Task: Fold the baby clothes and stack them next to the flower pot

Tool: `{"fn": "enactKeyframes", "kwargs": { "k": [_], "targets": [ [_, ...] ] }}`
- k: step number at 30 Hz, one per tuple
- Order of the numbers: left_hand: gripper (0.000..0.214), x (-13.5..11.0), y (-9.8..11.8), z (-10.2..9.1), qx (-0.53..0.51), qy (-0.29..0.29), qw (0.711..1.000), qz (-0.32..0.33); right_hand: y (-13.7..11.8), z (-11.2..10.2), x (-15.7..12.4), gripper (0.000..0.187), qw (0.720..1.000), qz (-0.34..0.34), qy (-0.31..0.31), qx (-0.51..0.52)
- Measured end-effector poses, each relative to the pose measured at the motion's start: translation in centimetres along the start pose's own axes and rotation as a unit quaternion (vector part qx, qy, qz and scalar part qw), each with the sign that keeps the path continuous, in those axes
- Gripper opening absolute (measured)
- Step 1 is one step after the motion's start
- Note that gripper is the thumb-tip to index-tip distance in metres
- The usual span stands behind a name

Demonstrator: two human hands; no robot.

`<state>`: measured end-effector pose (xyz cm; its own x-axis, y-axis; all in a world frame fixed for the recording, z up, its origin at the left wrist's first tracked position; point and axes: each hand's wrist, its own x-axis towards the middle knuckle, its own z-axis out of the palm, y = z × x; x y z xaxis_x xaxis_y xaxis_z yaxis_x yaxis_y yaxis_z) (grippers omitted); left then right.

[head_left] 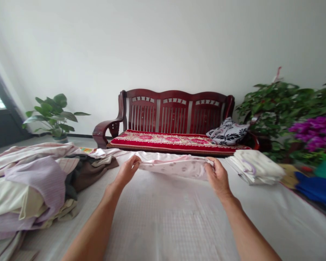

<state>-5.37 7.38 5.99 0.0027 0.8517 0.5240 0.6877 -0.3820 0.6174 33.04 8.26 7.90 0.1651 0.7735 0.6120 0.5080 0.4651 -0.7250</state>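
A pale pink printed garment (176, 168) is stretched between my two hands above the far part of the sheet-covered surface (163, 221). My left hand (130, 166) pinches its left end, and my right hand (216, 174) grips the right end. Its upper edge runs nearly straight from hand to hand, while the rest hangs or lies beneath. What kind of garment it is, I cannot make out. Right of my right hand sits a stack of folded white clothes (256, 166). On the left spreads a heap of loose clothes (38, 181) in lilac, cream, grey and brown.
Behind the surface stands a dark red wooden bench (176, 108) with a red floral cover (168, 139) and a patterned cushion (229, 132). A potted plant (55, 114) is at the left. Leafy plants (282, 105), purple flowers (316, 132) and blue cloth (317, 188) occupy the right side.
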Motion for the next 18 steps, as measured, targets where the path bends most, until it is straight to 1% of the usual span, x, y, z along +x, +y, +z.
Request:
{"fn": "enactKeyframes", "kwargs": {
  "k": [3,5,6,7,8,9,10,12,14,16,18],
  "targets": [
    [0.013,0.8,2.2,-1.4,-0.06,0.06,0.996,-0.033,-1.5,-0.6,0.6,0.039,0.995,0.047,-0.008,0.087],
    [0.019,1.1,3.7,-2.4,-0.098,0.097,0.989,-0.052,-2.1,-0.8,0.9,0.046,0.981,0.105,-0.04,0.157],
    [0.021,1.2,4.2,-2.8,-0.111,0.105,0.986,-0.066,-2.2,-0.9,0.9,0.048,0.971,0.136,-0.062,0.186],
    [0.023,1.2,4.5,-3.1,-0.116,0.101,0.984,-0.087,-2.1,-0.8,0.8,0.049,0.96,0.165,-0.085,0.208],
    [0.024,1.1,4.5,-3.2,-0.109,0.084,0.984,-0.113,-1.8,-0.6,0.6,0.049,0.95,0.19,-0.108,0.222],
    [0.025,0.9,4.3,-3.1,-0.087,0.055,0.985,-0.141,-1.3,-0.4,0.4,0.05,0.942,0.21,-0.129,0.228],
    [0.026,0.6,3.9,-3.0,-0.044,0.022,0.985,-0.168,-0.5,-0.1,0.0,0.051,0.936,0.226,-0.15,0.224],
    [0.025,0.1,2.6,-2.4,0.073,-0.027,0.976,-0.205,1.4,0.5,-0.6,0.055,0.935,0.248,-0.181,0.177],
    [0.025,-0.2,1.5,-1.7,0.166,-0.037,0.961,-0.219,3.3,1.0,-1.1,0.054,0.945,0.258,-0.187,0.068],
    [0.028,-0.2,1.2,-1.0,0.198,-0.026,0.955,-0.218,4.6,1.3,-1.3,0.047,0.953,0.246,-0.161,-0.077],
    [0.032,0.0,1.9,0.0,0.197,-0.025,0.961,-0.194,4.5,1.6,-1.4,0.04,0.954,0.197,-0.124,-0.187]
  ]
}}
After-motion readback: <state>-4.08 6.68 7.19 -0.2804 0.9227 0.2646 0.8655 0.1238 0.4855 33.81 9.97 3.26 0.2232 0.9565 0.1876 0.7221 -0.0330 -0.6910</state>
